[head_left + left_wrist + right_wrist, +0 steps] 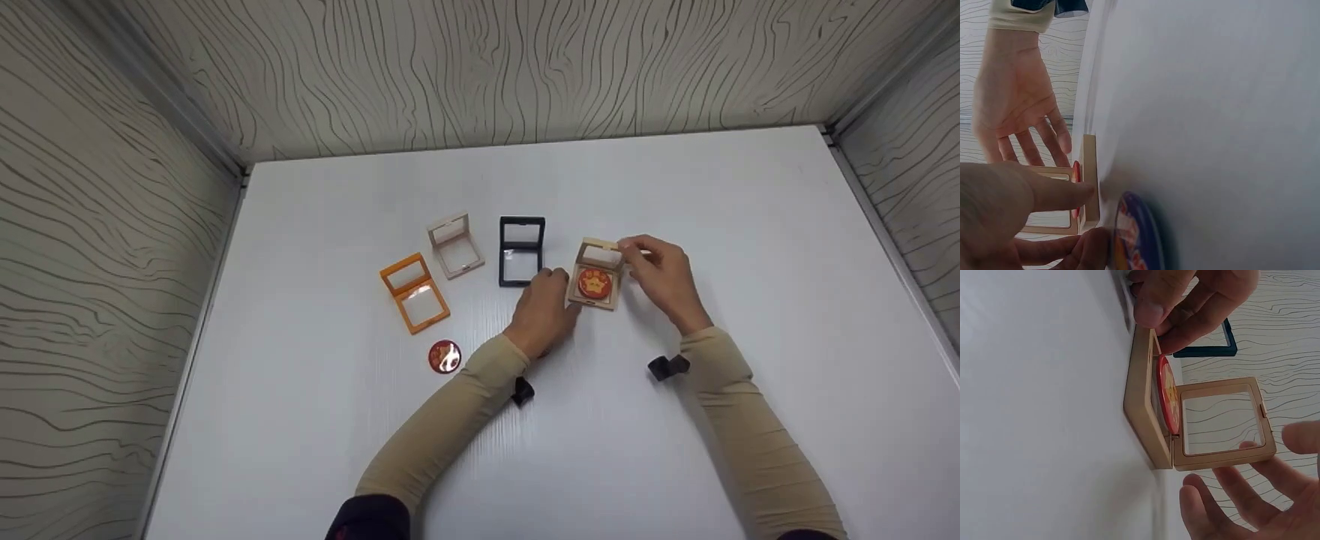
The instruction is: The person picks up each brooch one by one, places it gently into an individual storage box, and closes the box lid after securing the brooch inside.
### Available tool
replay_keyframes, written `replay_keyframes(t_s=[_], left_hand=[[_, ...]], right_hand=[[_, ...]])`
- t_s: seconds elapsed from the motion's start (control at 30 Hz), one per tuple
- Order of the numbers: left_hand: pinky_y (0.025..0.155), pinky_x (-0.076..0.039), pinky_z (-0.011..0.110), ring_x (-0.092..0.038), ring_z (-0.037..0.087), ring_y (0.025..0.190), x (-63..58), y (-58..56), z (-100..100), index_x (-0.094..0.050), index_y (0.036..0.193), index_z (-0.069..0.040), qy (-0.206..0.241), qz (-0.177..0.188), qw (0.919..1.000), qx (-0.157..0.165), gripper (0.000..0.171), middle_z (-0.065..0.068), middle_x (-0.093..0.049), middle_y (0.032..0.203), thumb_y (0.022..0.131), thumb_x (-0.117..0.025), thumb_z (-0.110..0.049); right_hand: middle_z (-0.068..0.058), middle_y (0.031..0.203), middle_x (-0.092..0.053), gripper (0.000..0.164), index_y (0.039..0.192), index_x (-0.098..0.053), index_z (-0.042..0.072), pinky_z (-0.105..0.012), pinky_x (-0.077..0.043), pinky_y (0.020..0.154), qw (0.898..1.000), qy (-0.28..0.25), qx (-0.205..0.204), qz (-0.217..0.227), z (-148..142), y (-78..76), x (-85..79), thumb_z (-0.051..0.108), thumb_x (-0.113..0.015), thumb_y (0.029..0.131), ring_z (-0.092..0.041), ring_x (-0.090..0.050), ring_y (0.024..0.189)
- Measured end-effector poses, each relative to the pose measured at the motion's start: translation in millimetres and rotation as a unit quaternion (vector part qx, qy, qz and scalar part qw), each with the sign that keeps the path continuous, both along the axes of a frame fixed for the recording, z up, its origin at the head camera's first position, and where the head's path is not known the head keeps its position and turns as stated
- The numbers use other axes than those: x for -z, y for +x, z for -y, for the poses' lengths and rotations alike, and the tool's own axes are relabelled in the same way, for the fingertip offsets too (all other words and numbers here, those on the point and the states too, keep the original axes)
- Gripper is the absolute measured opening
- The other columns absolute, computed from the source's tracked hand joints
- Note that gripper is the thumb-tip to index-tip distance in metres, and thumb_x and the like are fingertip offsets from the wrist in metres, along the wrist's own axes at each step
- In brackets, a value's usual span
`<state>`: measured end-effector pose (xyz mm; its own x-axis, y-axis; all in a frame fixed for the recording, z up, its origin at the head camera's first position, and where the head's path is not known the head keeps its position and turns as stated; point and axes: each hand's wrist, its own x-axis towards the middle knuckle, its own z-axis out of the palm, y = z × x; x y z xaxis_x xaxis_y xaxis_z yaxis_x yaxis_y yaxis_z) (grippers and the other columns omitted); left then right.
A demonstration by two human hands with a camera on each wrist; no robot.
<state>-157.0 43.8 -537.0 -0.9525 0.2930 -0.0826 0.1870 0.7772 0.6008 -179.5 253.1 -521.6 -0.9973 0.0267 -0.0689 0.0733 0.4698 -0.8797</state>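
A beige hinged display case (576, 289) lies on the table with its lid raised. In its base sits a round red badge (595, 283) bearing a yellow star. My left hand (541, 311) pinches the base at its left front corner, the thumb on the front edge in the left wrist view. At the lid's upper right corner is my right hand (664, 274); its fingers reach behind the lid (1224, 462) while the thumb stays apart from it in the right wrist view. Close under the left hand is a round blue-rimmed badge (1141, 236), mostly hidden in the head view.
To the left stand an opened black case (522, 244), an opened pale case (478, 264) and an opened orange case (429, 323). A red badge (445, 356) lies in front of the orange one. Wood-patterned panels (450, 75) border the white table (337, 225).
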Motion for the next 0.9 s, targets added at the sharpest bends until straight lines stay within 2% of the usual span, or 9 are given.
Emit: replay_keyframes(t_s=[0.1,0.23,0.37,0.5,0.7,0.9], left_hand=[[0.078,-0.058,0.028,-0.069,0.017,0.097,1.6,-1.9,-0.6,-0.07,0.125,-0.004,0.007,0.005,1.0,0.0,0.03,0.008,-0.07,0.11,0.102,-0.075,-0.022],[0.078,-0.057,0.026,-0.068,0.015,0.095,2.1,-3.6,-0.5,-0.071,0.122,-0.005,0.017,0.014,0.9998,0.0,0.027,0.006,-0.071,0.108,0.1,-0.077,-0.02],[0.08,-0.057,0.026,-0.069,0.015,0.097,2.1,-5.2,-0.6,-0.072,0.121,-0.005,0.023,0.02,0.9995,-0.003,0.027,0.006,-0.073,0.11,0.098,-0.079,-0.018],[0.081,-0.058,0.026,-0.07,0.015,0.097,1.7,-6.2,-1.4,-0.073,0.121,-0.005,0.032,0.026,0.9991,-0.002,0.026,0.006,-0.074,0.11,0.099,-0.078,-0.018],[0.082,-0.058,0.027,-0.07,0.016,0.098,2.0,-6.9,-0.9,-0.073,0.122,-0.005,0.032,0.03,0.999,-0.002,0.027,0.007,-0.074,0.111,0.099,-0.077,-0.018],[0.081,-0.059,0.028,-0.071,0.017,0.098,3.0,-7.1,-0.4,-0.074,0.119,-0.003,0.036,0.022,0.9991,-0.002,0.024,0.008,-0.075,0.11,0.099,-0.077,-0.016]], right_hand=[[-0.018,0.135,-0.067,0.052,0.135,-0.069,0.003,-0.016,-0.056,0.085,0.999,-0.016,-0.025,0.028,-1.9,0.7,-1.3,0.047,-0.056,0.11,-0.03,-0.063,0.125],[-0.016,0.13,-0.066,0.049,0.135,-0.068,0.0,-0.022,-0.058,0.091,0.997,-0.04,-0.039,0.054,-4.7,0.5,-4.3,0.042,-0.058,0.11,-0.023,-0.062,0.12],[-0.015,0.129,-0.067,0.048,0.135,-0.069,0.0,-0.023,-0.059,0.09,0.997,-0.036,-0.048,0.055,-6.0,-0.1,-6.9,0.04,-0.06,0.11,-0.02,-0.063,0.115],[-0.016,0.13,-0.065,0.046,0.135,-0.069,0.0,-0.02,-0.058,0.087,0.996,-0.034,-0.052,0.057,-6.8,0.8,-8.2,0.038,-0.061,0.109,-0.024,-0.063,0.115],[-0.013,0.125,-0.067,0.045,0.131,-0.071,0.0,-0.024,-0.059,0.09,0.995,-0.042,-0.062,0.067,-7.7,4.0,-9.6,0.038,-0.067,0.107,-0.023,-0.065,0.113],[-0.014,0.12,-0.072,0.04,0.123,-0.074,-0.001,-0.02,-0.058,0.086,0.996,-0.033,-0.076,0.045,-5.6,6.5,-8.5,0.035,-0.069,0.106,-0.02,-0.068,0.109]])
